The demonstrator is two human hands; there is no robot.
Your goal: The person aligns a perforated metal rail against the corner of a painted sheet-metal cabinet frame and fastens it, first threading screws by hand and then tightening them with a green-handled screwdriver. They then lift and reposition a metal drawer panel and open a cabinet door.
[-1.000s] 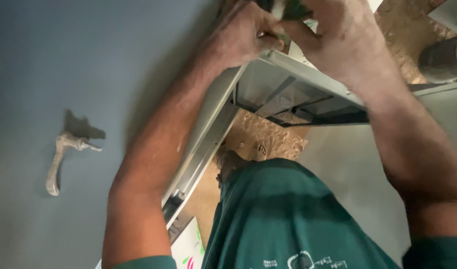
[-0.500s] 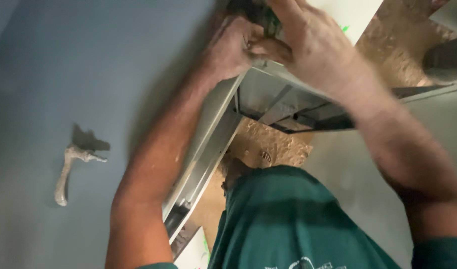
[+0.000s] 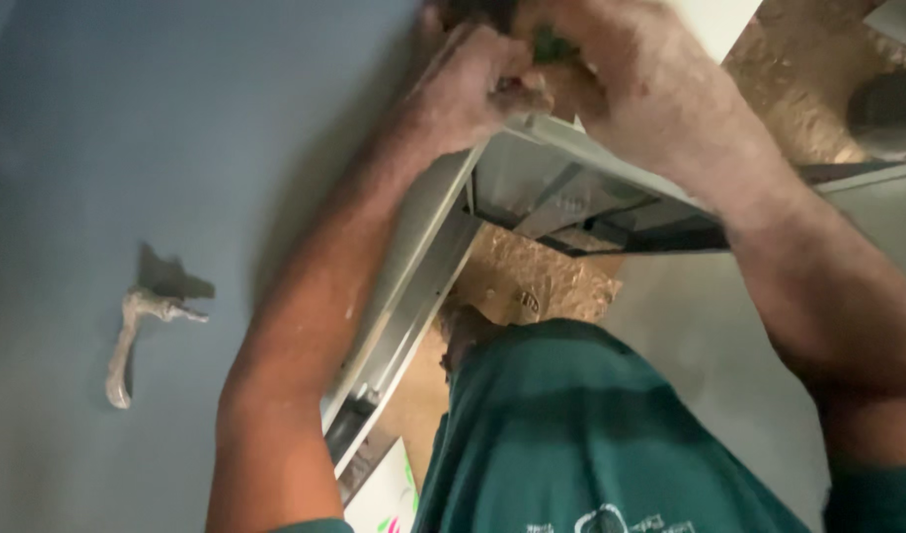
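At the top corner of the grey metal frame (image 3: 571, 168), where its long rail meets the cross rail, both hands are bunched together: the left hand (image 3: 477, 94) is curled tight against the corner, and the right hand (image 3: 630, 79) is closed over a small dark green object (image 3: 550, 44) pressed between the two. Whether the left fingers grip anything cannot be told, being blurred. Well apart on the blue-grey wall (image 3: 176, 118), a dusty hammer (image 3: 137, 341) hangs beside its own shadow.

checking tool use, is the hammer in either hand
No, the hammer lies apart on the grey surface, away from both hands.
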